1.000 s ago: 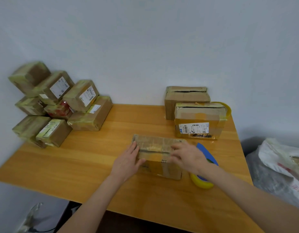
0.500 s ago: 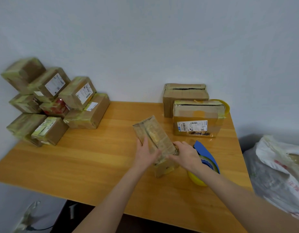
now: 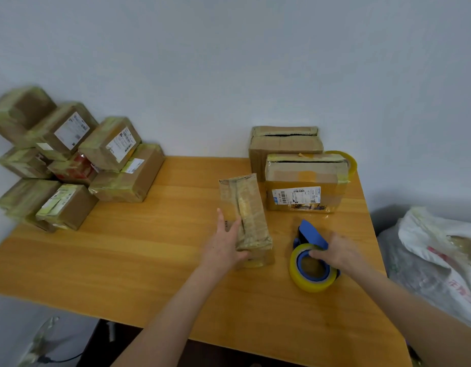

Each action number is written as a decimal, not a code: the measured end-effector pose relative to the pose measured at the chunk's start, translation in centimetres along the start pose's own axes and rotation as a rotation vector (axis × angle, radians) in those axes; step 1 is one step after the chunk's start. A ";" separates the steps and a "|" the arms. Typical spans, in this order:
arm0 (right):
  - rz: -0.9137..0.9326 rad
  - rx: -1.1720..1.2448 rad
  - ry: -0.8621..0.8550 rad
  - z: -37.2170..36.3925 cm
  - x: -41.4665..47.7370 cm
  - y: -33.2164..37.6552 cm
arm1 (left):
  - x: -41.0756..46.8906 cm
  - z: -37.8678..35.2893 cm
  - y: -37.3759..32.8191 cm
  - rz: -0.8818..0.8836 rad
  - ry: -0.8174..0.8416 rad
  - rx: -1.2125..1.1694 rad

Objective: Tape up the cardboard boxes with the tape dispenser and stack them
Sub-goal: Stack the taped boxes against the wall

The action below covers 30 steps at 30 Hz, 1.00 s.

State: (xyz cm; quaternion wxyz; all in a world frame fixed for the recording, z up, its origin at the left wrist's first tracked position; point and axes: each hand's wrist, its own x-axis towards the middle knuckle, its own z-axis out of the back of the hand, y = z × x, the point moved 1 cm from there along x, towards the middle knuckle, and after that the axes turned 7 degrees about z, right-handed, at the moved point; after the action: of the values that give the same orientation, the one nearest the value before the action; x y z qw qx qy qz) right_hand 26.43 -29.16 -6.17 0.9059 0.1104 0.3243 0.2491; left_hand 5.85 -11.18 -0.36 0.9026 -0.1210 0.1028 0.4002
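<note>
Looks a light, stiff box (image 3: 249, 207), left hand (image 3: 223, 245) flat against its side; right hand (image 3: 340, 252), grip curled round the dispenser (image 3: 312, 263).

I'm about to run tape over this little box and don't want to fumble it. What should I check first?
1. Small box lies flat on the table: ok.
2. Left hand steadies it: ok, it rests against the box's left side.
3. Right hand grips the tape dispenser: cannot tell; its fingers touch the roll, but they are blurred.
4. Free tape end ready: cannot tell.
5. Top flaps closed: ok.
</note>
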 end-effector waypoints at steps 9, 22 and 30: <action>-0.058 0.284 0.079 -1.0 1.3 -0.6 | -0.2 -0.1 0.8 -0.026 -0.010 -0.107; 0.297 0.563 0.031 7.5 -4.2 2.8 | -0.5 2.8 -0.2 -0.007 0.017 -0.223; 0.643 0.437 0.139 10.1 -8.9 6.8 | -1.6 6.0 -2.1 0.232 0.324 -1.408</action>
State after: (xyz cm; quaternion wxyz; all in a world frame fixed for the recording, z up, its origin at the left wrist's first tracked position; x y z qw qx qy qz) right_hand 24.42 -28.45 8.77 0.7125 0.3796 0.3792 0.4521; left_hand 6.91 -11.82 6.05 0.5361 -0.7187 -0.0345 0.4415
